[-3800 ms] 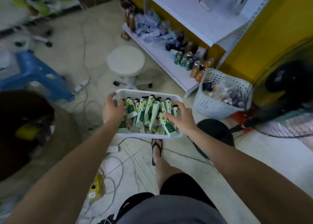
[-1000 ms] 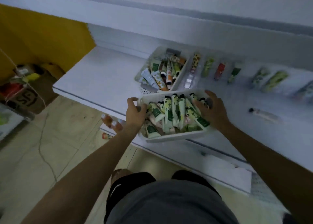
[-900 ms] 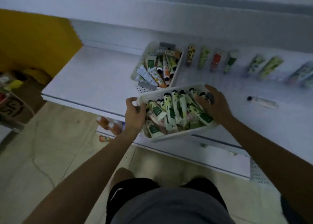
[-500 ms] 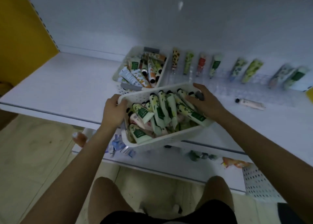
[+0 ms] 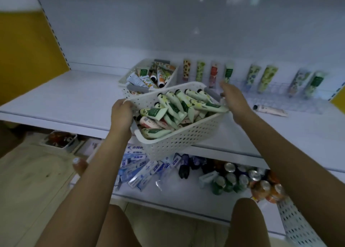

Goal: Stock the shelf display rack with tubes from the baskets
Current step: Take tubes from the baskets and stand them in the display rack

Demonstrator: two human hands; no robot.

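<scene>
A white perforated basket (image 5: 186,138) full of green and white tubes (image 5: 175,106) hangs over the front edge of the white shelf (image 5: 61,97). My left hand (image 5: 122,114) grips its left rim and my right hand (image 5: 233,101) grips its right end. Behind it a second basket (image 5: 130,82) of mixed tubes stands on the shelf. A clear display rack (image 5: 270,89) at the back holds several upright tubes (image 5: 212,73). One loose tube (image 5: 270,110) lies on the shelf to the right.
The lower shelf holds toothpaste boxes (image 5: 138,170), dark bottles (image 5: 183,165) and drink cans (image 5: 242,179). A yellow side panel (image 5: 24,50) bounds the left. Another perforated basket (image 5: 298,226) stands at the lower right. My bare knees (image 5: 244,222) are below.
I carried the basket from the floor up to the shelf. In the last second my view has come lower and closer, and the basket has tilted over the shelf edge.
</scene>
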